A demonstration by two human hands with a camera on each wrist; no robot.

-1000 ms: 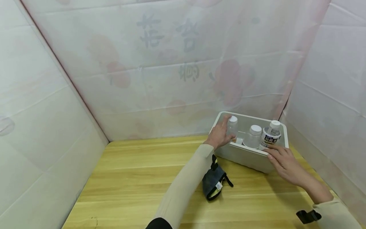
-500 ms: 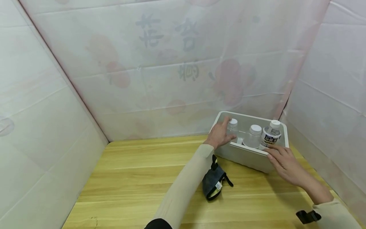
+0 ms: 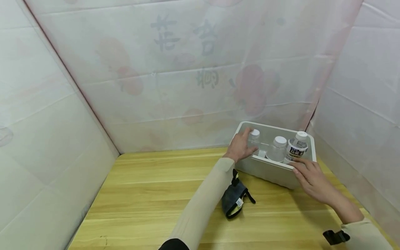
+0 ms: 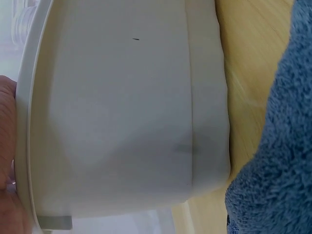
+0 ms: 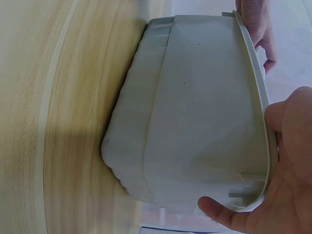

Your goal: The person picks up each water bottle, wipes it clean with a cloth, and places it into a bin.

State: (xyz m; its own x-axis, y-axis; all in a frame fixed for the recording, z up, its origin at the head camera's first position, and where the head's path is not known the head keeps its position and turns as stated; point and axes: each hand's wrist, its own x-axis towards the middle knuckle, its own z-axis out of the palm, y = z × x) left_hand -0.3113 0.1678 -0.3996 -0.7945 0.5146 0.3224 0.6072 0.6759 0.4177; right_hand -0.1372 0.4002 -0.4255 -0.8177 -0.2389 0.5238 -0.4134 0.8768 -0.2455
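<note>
Three clear white-capped plastic bottles (image 3: 277, 148) stand in a white plastic bin (image 3: 271, 171); left hand (image 3: 240, 147) grips the leftmost, right hand (image 3: 309, 178) rests flat on the near rim, a grey pouch (image 3: 233, 198) nearby.

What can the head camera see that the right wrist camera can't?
Only the head view shows the three bottles standing inside the white bin, the left hand gripping the leftmost bottle, and the dark pouch on the table. Only the right wrist view shows the bin's outer side wall up close. Both show the bin, the wooden table, and the right hand on the bin's rim.
</note>
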